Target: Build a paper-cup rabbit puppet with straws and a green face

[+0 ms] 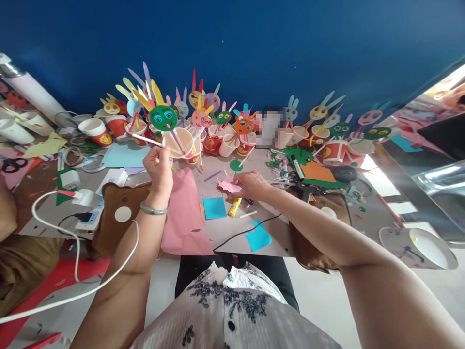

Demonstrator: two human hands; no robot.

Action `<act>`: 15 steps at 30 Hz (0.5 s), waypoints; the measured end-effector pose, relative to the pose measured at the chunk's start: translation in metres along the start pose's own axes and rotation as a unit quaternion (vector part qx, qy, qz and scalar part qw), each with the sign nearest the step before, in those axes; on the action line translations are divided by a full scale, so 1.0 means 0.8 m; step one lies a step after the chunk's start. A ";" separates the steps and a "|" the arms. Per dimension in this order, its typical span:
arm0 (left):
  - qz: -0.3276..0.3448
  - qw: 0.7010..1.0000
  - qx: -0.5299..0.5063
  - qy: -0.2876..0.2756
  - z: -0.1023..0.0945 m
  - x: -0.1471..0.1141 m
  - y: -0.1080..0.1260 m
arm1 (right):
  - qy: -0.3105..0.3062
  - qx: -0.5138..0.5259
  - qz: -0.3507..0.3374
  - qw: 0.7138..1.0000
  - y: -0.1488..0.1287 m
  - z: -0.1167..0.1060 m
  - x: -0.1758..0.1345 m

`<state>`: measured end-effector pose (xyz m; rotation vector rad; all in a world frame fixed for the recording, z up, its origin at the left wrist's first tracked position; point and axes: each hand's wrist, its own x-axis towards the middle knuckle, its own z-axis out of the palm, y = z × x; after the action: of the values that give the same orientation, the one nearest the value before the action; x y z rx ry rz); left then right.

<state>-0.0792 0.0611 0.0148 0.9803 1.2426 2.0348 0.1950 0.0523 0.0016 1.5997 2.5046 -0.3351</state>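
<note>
A thin white stick (145, 140) is pinched in the fingers of my left hand (159, 167), raised over the table. Its free end points up and left, close to the paper cups. Further right, my right hand (254, 185) grips a torn-edged scrap of pink paper (228, 185) just above the tabletop. Under and beside that hand lie a yellow glue tube (234, 207), a blue paper square (214, 208) and another white stick (248, 214). A green paper disc (236, 166) rests beyond it. Below my left hand spreads a large pink sheet (183, 213).
Paper cups with paper rabbit faces, such as a green one (163, 118), line the blue wall. A power strip (109, 194) with cables sits left. Brown cushions (121, 213) flank me. Scissors (12, 165) lie far left. A person's arm (7, 208) shows at the left edge.
</note>
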 end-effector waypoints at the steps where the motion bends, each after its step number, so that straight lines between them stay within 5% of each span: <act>1: -0.002 1.000 -0.003 0.001 0.000 0.000 0.001 | 0.013 0.001 0.014 1.000 -0.006 0.003 0.001; 11: -0.006 1.000 0.025 -0.006 0.000 -0.004 0.006 | 0.077 0.149 0.071 0.983 0.031 -0.007 -0.018; 15: 0.005 0.999 0.034 -0.018 -0.002 -0.005 0.003 | 0.096 0.336 0.108 0.931 0.062 -0.001 -0.021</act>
<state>-0.0783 0.0565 0.0154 1.0523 1.2988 1.9856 0.2472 0.0584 0.0012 2.2123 2.4508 -1.1567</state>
